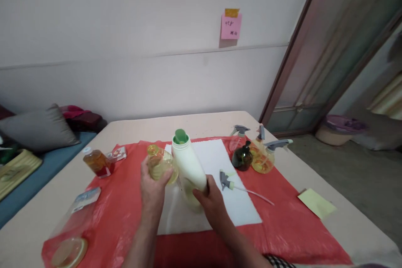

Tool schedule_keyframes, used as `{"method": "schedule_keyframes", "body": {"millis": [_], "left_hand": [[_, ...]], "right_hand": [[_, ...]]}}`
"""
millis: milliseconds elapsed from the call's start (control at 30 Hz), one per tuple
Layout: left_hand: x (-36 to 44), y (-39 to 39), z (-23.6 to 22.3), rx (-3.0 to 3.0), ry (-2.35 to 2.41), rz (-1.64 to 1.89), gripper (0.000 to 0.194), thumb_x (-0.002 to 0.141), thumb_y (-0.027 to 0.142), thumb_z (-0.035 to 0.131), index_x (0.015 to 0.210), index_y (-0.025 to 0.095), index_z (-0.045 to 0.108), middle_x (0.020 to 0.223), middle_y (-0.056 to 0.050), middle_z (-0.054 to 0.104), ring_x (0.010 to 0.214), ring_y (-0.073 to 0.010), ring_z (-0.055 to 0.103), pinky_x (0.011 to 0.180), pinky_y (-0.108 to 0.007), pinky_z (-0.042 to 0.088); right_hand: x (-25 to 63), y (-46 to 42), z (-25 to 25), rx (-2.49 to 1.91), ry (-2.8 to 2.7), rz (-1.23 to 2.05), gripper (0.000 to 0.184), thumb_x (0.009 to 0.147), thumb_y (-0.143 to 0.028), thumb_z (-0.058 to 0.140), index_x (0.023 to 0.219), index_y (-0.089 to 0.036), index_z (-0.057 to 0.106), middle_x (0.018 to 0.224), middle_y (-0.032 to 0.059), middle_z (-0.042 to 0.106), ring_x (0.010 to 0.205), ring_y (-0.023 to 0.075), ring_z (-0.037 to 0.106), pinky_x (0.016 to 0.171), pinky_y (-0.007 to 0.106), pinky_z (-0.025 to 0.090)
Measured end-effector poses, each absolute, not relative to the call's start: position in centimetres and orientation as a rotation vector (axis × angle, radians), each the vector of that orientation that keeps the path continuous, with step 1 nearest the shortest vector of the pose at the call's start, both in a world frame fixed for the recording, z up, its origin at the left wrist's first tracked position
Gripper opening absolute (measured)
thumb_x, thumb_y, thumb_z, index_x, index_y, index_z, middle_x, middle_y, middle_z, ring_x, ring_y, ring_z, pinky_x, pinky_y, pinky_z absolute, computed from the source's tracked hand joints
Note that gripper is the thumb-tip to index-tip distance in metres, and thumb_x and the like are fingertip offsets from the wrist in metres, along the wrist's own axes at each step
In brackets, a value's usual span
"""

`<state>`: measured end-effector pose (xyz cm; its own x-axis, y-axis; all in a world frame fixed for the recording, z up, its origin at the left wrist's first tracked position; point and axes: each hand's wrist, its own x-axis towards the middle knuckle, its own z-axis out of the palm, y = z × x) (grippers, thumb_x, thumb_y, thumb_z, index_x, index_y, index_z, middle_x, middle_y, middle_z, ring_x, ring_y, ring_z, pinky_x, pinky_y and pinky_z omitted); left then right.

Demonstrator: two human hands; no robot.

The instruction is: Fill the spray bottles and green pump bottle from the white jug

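Observation:
My left hand [153, 182] is wrapped around a clear yellow bottle [161, 162] with an open neck and no sprayer on it. In my right hand [211, 201] is a large pale white-green jug [188, 163], tilted a little to the left, with a green spout [181, 136] at its open mouth. The two containers are close side by side above a white cloth [215, 159]. On that cloth to the right lies a loose grey spray head [225, 179], its thin tube reaching onto the red plastic sheet [282, 213].
Several spray bottles stand at the right, among them a dark bottle [242, 157] and a yellow spray bottle [264, 161]. At the left are a bottle of amber liquid [97, 162], a clear plastic bag [78, 213] and a round lid [69, 253]. A yellow paper [317, 203] lies by the right edge.

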<state>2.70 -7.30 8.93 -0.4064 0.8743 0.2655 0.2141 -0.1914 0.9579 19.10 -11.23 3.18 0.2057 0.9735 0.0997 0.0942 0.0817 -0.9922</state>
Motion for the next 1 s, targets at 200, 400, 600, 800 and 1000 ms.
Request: {"method": "schedule_keyframes", "body": {"millis": [200, 400, 600, 800, 1000], "left_hand": [[3.8, -9.4, 10.0, 1.324, 1.494, 1.779, 0.063, 0.063, 0.049, 0.079, 0.116, 0.023, 0.056, 0.110, -0.005, 0.066, 0.101, -0.0265, 0.065, 0.086, -0.035, 0.052], [5.9, -12.5, 10.2, 1.524, 1.271, 1.713, 0.064, 0.065, 0.063, 0.074, 0.112, 0.022, 0.059, 0.104, -0.008, 0.068, 0.094, -0.0294, 0.068, 0.075, -0.036, 0.058], [10.1, -14.6, 9.4, 1.391, 1.074, 1.530, 0.086, 0.065, 0.073, 0.071, 0.133, 0.027, 0.045, 0.119, -0.010, 0.067, 0.105, -0.0316, 0.067, 0.088, -0.042, 0.058], [8.5, -11.8, 8.8, 1.531, 1.163, 1.608, 0.065, 0.082, 0.073, 0.051, 0.122, 0.023, 0.058, 0.121, -0.011, 0.066, 0.115, -0.0291, 0.062, 0.100, -0.041, 0.050], [6.6, -8.4, 8.8, 1.215, 1.494, 1.753, 0.041, 0.086, 0.050, 0.060, 0.116, 0.023, 0.059, 0.121, -0.007, 0.066, 0.116, -0.0267, 0.060, 0.097, -0.038, 0.049]], "right_hand": [[18.8, -12.0, 2.6, -1.402, -1.136, 0.754, 0.041, 0.075, -0.036, 0.065, 0.110, -0.019, 0.054, 0.105, 0.0082, 0.065, 0.098, 0.0271, 0.061, 0.085, 0.042, 0.050], [20.7, -15.2, 4.3, -0.900, -1.414, 0.616, 0.068, 0.086, -0.051, 0.059, 0.145, -0.028, 0.034, 0.149, 0.0129, 0.041, 0.138, 0.0332, 0.040, 0.111, 0.052, 0.038], [20.1, -15.8, 4.8, -0.779, -1.108, 0.973, 0.089, 0.073, -0.069, 0.067, 0.144, -0.032, 0.028, 0.136, 0.0148, 0.057, 0.114, 0.0344, 0.064, 0.085, 0.047, 0.058], [22.0, -14.7, 5.9, -1.037, -1.019, 0.825, 0.088, 0.068, -0.058, 0.077, 0.141, -0.027, 0.038, 0.136, 0.0158, 0.057, 0.117, 0.0344, 0.062, 0.090, 0.044, 0.055], [23.1, -12.8, 9.1, -1.382, -1.114, 0.431, 0.075, 0.065, -0.050, 0.078, 0.129, -0.024, 0.051, 0.128, 0.0127, 0.061, 0.112, 0.0322, 0.063, 0.088, 0.041, 0.055]]}}
